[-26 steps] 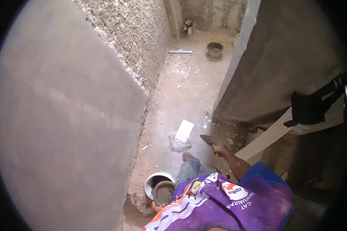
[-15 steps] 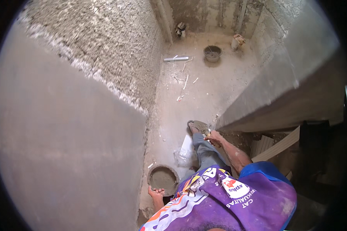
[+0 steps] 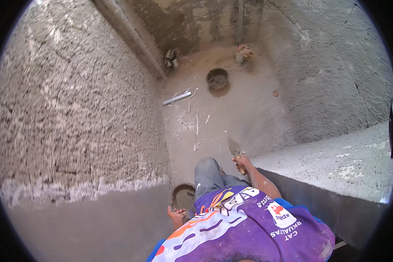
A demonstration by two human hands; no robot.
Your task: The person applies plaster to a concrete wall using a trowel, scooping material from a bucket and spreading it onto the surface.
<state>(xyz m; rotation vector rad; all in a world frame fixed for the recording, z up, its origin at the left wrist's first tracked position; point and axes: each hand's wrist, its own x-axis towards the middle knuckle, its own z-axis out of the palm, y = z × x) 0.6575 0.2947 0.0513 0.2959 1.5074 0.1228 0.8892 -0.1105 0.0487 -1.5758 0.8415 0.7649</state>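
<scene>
Low at the centre, my left hand (image 3: 177, 215) grips the rim of a round mortar-smeared container (image 3: 183, 196) with grey mix inside, partly hidden behind my purple shirt. My right hand (image 3: 243, 163) is closed around the handle of a pointed trowel (image 3: 232, 146), its grey blade angled up over the floor. My jeans-clad knee (image 3: 207, 168) sits between the two hands.
Farther up the floor (image 3: 222, 118) stand a small bucket (image 3: 217, 77), a sack-topped object (image 3: 242, 54) and a dark bundle (image 3: 171, 58), with a grey bar (image 3: 176, 98) and thin white scraps. Rough plastered walls (image 3: 74, 109) enclose both sides; a pale ledge (image 3: 327, 159) runs at right.
The view has moved forward into the rough-walled space, past the white board on the floor. The container, carried in my left hand, and the trowel in my right have come along.
</scene>
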